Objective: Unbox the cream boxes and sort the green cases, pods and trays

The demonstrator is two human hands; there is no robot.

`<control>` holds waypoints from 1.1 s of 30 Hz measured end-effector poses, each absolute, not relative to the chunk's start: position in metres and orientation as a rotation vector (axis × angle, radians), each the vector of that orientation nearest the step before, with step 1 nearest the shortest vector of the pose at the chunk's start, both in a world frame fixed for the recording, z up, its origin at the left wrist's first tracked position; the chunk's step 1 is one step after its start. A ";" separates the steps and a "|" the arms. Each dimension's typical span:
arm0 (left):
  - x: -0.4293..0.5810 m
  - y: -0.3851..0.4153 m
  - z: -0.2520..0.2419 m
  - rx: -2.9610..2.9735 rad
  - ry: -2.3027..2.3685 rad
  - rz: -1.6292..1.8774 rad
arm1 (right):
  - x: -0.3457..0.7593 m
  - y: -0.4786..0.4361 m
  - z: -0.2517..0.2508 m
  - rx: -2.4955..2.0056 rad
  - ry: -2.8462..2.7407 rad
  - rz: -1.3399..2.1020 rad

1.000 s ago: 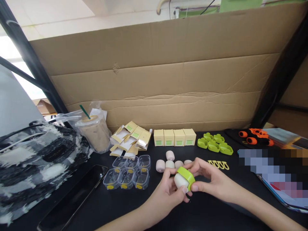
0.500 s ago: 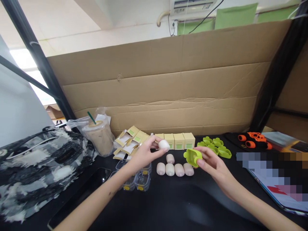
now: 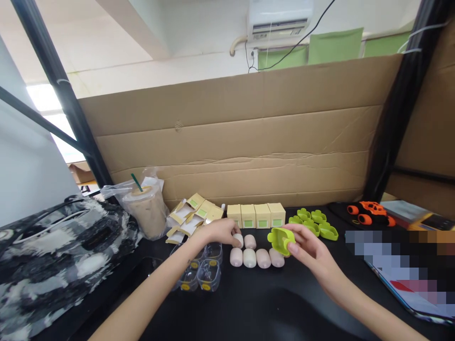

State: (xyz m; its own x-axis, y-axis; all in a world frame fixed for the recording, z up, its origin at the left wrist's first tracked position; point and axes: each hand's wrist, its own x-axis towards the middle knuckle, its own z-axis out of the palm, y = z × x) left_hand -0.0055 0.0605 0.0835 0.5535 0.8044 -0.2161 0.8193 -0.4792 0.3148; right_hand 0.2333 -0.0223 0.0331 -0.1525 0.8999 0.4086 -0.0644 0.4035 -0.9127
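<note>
My left hand [image 3: 224, 232] is closed around a small white egg-shaped case [image 3: 239, 241], low at the left end of the back row. Beside it lies a pale pink case [image 3: 250, 242]. In front, several similar cases [image 3: 249, 258] form a row, pale pink and white. My right hand [image 3: 308, 247] grips a lime-green, cactus-shaped cover [image 3: 282, 240] between thumb and fingers, its hollow side facing me, held just above the right end of that row. Several matching green covers [image 3: 318, 217] lie beyond this hand.
Small cream boxes [image 3: 263, 216] stand along the cardboard wall [image 3: 231, 151], with opened boxes [image 3: 188, 215] to their left. Clear plastic containers [image 3: 209, 273] sit under my left forearm. A bagged drink cup [image 3: 147, 213] stands at left; an orange toy car [image 3: 373, 212] is at right.
My left hand has lowered the white case from the air to beside the pink one in the back row. The right hand still holds the green cover. The camera view has tilted up slightly.
</note>
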 end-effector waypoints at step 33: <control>0.033 -0.051 0.019 1.093 0.815 0.971 | 0.216 -0.048 0.006 -0.879 -1.823 1.231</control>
